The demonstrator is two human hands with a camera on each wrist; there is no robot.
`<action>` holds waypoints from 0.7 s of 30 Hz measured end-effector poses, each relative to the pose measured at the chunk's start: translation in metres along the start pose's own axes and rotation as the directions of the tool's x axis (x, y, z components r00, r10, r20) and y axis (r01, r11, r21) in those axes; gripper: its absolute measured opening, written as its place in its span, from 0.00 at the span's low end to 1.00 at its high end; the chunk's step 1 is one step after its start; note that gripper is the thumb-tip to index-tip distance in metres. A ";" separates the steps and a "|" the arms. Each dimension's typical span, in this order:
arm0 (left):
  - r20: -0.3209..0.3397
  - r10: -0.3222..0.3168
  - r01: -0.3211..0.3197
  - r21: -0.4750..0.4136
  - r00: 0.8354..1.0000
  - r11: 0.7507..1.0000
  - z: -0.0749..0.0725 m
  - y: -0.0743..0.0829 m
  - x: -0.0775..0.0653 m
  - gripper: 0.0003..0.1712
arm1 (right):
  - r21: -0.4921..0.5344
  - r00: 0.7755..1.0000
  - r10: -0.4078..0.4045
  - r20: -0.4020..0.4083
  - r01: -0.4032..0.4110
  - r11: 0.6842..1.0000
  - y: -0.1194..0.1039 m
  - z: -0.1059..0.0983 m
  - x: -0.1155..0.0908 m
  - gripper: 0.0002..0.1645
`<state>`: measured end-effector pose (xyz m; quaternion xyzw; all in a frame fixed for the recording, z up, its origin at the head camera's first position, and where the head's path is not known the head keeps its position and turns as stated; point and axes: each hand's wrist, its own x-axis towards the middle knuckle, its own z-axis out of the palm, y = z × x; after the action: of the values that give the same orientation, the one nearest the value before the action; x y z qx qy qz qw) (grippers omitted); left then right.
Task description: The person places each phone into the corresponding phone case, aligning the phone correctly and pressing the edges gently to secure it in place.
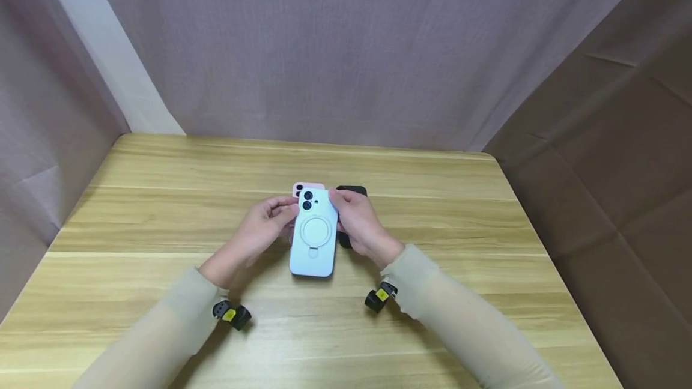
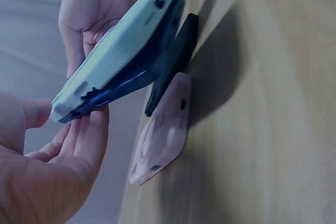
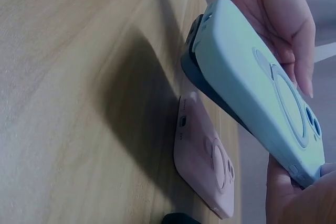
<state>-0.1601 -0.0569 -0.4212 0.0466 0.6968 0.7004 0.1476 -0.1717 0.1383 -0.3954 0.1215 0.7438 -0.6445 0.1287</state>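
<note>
Both hands hold a light blue phone case (image 1: 312, 257) with a ring on its back, raised above the table. A dark phone (image 2: 142, 72) sits partly in it, standing away from the case along one edge in both wrist views. My left hand (image 1: 265, 224) pinches the left side near the camera holes, thumb at the edge and fingers beneath. At the upper right corner, my right hand (image 1: 359, 221) grips with its thumb on top and its fingers underneath. A pink phone case (image 3: 202, 150) and a black flat phone-shaped item (image 1: 354, 189) lie behind, partly hidden.
The wooden table (image 1: 162, 215) carries these things near its middle. Grey curtains (image 1: 324, 47) hang behind and at the left, a brown cloth (image 1: 605, 167) at the right. A small camera is strapped to each wrist.
</note>
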 end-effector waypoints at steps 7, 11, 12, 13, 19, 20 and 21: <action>-0.056 -0.018 0.024 0.103 0.998 0.994 -0.002 0.006 0.000 0.20 | -0.015 0.999 -0.034 0.031 0.035 0.999 0.000 0.005 -0.003 0.20; -0.089 -0.020 0.031 0.129 0.996 0.991 0.000 0.006 -0.001 0.16 | -0.029 0.998 -0.049 0.037 0.050 0.998 0.001 0.006 -0.004 0.19; -0.095 -0.019 0.031 0.133 0.995 0.991 0.000 0.006 -0.001 0.15 | -0.033 0.998 -0.052 0.039 0.053 0.998 0.001 0.006 -0.004 0.19; -0.102 -0.020 0.034 0.137 0.995 0.990 0.001 0.006 -0.002 0.14 | -0.041 0.998 -0.052 0.041 0.054 0.998 0.001 0.006 -0.005 0.19; -0.110 -0.025 0.036 0.101 0.994 0.994 0.003 0.006 -0.003 0.12 | -0.067 0.997 -0.057 0.051 0.061 0.996 -0.001 0.005 -0.005 0.19; -0.105 -0.025 0.034 0.093 0.994 0.995 0.004 0.006 -0.003 0.12 | -0.068 0.997 -0.058 0.052 0.062 0.996 -0.001 0.005 -0.006 0.18; -0.100 -0.026 0.034 0.085 0.995 0.996 0.004 0.006 -0.003 0.11 | -0.070 0.997 -0.058 0.053 0.061 0.996 -0.001 0.005 -0.006 0.18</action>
<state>-0.1567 -0.0542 -0.4145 0.0076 0.7335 0.6687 0.1213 -0.1664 0.1331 -0.3927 0.0780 0.7663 -0.6238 0.1327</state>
